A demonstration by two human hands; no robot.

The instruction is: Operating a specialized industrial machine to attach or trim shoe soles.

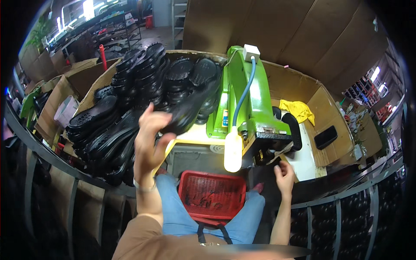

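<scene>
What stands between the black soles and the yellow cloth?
In the head view, the green machine stands between the soles and the cloth.

1. I saw the left hand (151,138) blurred, and couldn't tell whether it touched the black sole (190,109).
2. Dark scraps (203,202) in the red basket (213,185) looked too small to identify.

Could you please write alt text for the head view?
A person's left hand is at a black shoe sole, grip unclear, beside stacked soles; the right hand is open near a green machine. A red basket sits between the legs.
</scene>
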